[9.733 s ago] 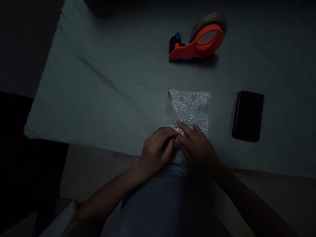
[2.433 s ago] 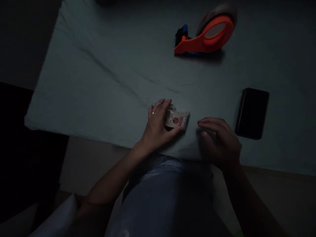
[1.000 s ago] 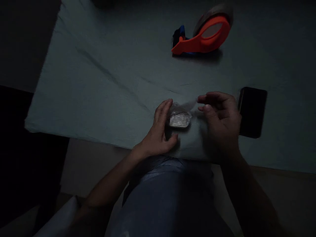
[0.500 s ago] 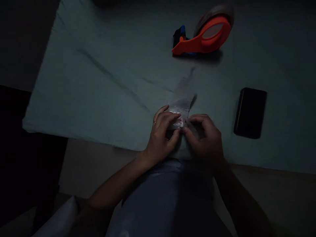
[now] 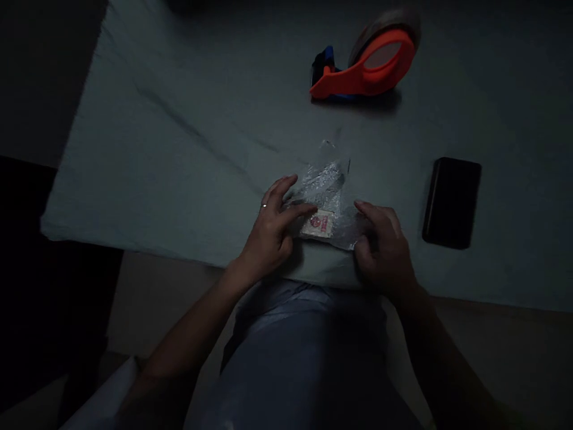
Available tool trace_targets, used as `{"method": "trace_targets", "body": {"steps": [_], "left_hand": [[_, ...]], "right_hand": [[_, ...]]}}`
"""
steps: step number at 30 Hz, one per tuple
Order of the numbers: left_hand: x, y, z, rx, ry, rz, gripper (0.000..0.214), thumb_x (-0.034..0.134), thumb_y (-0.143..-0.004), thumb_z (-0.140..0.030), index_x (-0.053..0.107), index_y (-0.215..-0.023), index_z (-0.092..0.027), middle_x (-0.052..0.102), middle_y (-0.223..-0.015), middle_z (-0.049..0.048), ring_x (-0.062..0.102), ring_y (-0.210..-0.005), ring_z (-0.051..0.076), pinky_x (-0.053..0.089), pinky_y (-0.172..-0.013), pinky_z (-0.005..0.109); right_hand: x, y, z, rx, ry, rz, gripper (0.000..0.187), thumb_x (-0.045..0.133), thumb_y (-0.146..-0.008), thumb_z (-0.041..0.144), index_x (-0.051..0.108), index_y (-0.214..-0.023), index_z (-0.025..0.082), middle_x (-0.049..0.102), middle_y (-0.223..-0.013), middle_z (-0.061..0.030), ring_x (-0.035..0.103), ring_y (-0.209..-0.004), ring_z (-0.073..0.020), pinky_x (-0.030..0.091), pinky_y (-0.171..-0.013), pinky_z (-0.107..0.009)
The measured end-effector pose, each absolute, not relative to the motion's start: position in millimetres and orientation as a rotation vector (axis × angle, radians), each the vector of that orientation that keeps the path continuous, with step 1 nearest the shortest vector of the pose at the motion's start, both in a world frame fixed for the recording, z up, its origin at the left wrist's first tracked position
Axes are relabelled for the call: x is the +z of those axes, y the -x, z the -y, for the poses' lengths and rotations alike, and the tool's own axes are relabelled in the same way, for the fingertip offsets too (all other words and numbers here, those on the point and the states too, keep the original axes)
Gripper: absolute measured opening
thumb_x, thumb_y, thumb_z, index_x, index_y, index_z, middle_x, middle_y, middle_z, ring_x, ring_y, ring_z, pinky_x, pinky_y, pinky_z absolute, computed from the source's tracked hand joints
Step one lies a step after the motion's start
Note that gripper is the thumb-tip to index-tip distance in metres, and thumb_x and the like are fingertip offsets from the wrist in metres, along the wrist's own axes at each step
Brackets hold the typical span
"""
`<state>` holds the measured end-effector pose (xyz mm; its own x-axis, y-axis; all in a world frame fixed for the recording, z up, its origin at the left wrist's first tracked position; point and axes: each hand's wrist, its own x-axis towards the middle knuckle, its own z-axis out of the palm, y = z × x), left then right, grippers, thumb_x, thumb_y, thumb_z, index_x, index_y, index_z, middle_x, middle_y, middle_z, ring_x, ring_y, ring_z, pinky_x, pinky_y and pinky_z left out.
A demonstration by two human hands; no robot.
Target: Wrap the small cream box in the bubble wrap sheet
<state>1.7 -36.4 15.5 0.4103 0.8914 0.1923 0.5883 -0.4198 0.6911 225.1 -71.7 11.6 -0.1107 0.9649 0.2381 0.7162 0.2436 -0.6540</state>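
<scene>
A small pale box with red print [image 5: 320, 224] lies near the table's front edge, partly wrapped in crinkled clear plastic wrap [image 5: 323, 179]. My left hand [image 5: 273, 230], a ring on one finger, has its fingers spread. Its index finger reaches across onto the box's top left part, and the other fingers lie by the wrap's left side. On the other side, my right hand [image 5: 382, 245] has its thumb and curled fingers on the right edge of the plastic, which stretches out from the box. Dim light hides the exact finger contact.
Farther back stands an orange tape dispenser [image 5: 344, 82] with a roll of tape [image 5: 380, 27] and a dark blade end. A black rectangular case-like object [image 5: 452, 203] lies to the right. A pale green cloth [image 5: 179, 197] covers the table.
My hands have moved apart, left hand leftward and right hand slightly right. The plastic wrap has spread wider, and the printed box face shows more clearly.
</scene>
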Motion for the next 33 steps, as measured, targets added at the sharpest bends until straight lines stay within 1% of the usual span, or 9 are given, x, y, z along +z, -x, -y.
{"method": "trace_targets", "body": {"steps": [3,5,7,10,16,21,27,30,33], "left_hand": [[13.8,-3.3,26.5,0.574,-2.165,-1.271,0.062,0.042,-0.071,-0.001,0.049,-0.129,-0.022,0.039,-0.148,0.0101,0.027,-0.143,0.028,0.027,-0.114,0.055],[10.5,-3.2,22.2,0.524,-2.152,-1.343,0.07,0.044,-0.068,-0.003,0.042,-0.136,-0.018,0.043,-0.145,0.0124,0.027,-0.143,0.03,0.023,-0.115,0.057],[5.4,-1.4,20.1,0.52,-2.135,-1.435,0.075,0.047,-0.066,-0.006,0.037,-0.14,-0.015,0.043,-0.145,0.0156,0.024,-0.144,0.033,0.02,-0.115,0.06],[-4.3,3.7,20.4,0.539,-2.117,-1.537,0.076,0.053,-0.067,-0.014,0.036,-0.141,-0.013,0.04,-0.146,0.0188,0.017,-0.144,0.039,0.017,-0.113,0.063],[-12.4,11.7,23.2,0.604,-2.08,-1.554,0.061,0.058,-0.079,-0.029,0.042,-0.137,-0.021,0.037,-0.149,0.0143,0.015,-0.145,0.039,0.014,-0.114,0.064],[6.7,6.0,5.2,0.719,-2.097,-1.527,0.033,0.055,-0.088,-0.04,0.063,-0.116,-0.024,0.039,-0.147,0.0092,0.023,-0.143,0.033,0.022,-0.116,0.053],[7.8,-8.9,-43.6,0.766,-2.244,-1.502,0.02,0.054,-0.089,-0.024,0.067,-0.105,-0.021,0.063,-0.111,0.0069,0.054,-0.114,0.023,0.033,-0.109,0.049],[-6.4,-7.9,-58.3,0.794,-2.25,-1.592,0.022,0.05,-0.09,-0.022,0.064,-0.107,-0.021,0.065,-0.103,0.0058,0.055,-0.109,0.023,0.034,-0.108,0.049],[-20.7,-2.7,-61.2,0.728,-2.222,-1.631,0.025,0.053,-0.09,-0.029,0.061,-0.111,-0.018,0.061,-0.112,0.011,0.049,-0.119,0.029,0.034,-0.108,0.051]], "right_hand": [[16.3,-223.9,61.8,0.583,1.63,1.953,0.069,0.048,-0.068,0.005,0.049,-0.134,0.028,0.054,-0.122,-0.0092,0.063,-0.097,-0.0241,0.057,-0.078,-0.04],[15.0,-224.4,56.4,0.583,1.662,1.949,0.07,0.049,-0.066,0.007,0.05,-0.133,0.023,0.053,-0.129,-0.0118,0.06,-0.11,-0.0292,0.055,-0.087,-0.045],[11.4,-225.8,53.3,0.561,1.675,1.929,0.069,0.049,-0.066,0.008,0.049,-0.134,0.018,0.052,-0.133,-0.015,0.055,-0.119,-0.0331,0.051,-0.095,-0.05],[6.5,-228.4,53.0,0.54,1.722,1.889,0.065,0.05,-0.066,0.009,0.053,-0.131,0.016,0.054,-0.132,-0.0155,0.057,-0.116,-0.034,0.051,-0.095,-0.052],[10.7,-232.8,54.1,0.579,1.809,1.835,0.053,0.05,-0.07,0.013,0.06,-0.122,0.018,0.058,-0.124,-0.0141,0.064,-0.099,-0.0309,0.054,-0.086,-0.05],[22.5,-231.6,38.7,0.612,1.71,1.851,0.033,0.048,-0.087,0.026,0.066,-0.114,0.021,0.054,-0.128,-0.0122,0.06,-0.108,-0.0271,0.048,-0.096,-0.049],[30.4,-220.0,5.9,0.576,1.592,1.947,0.033,0.048,-0.091,0.035,0.065,-0.113,0.017,0.057,-0.122,-0.0135,0.056,-0.115,-0.0271,0.047,-0.099,-0.046],[25.9,-222.5,-0.8,0.521,1.689,1.917,0.033,0.048,-0.09,0.034,0.064,-0.113,0.016,0.059,-0.117,-0.0143,0.057,-0.112,-0.0286,0.048,-0.097,-0.048],[16.1,-230.0,0.7,0.482,1.804,1.875,0.036,0.049,-0.088,0.035,0.061,-0.117,0.017,0.057,-0.122,-0.0156,0.055,-0.115,-0.0308,0.047,-0.098,-0.051]]}}
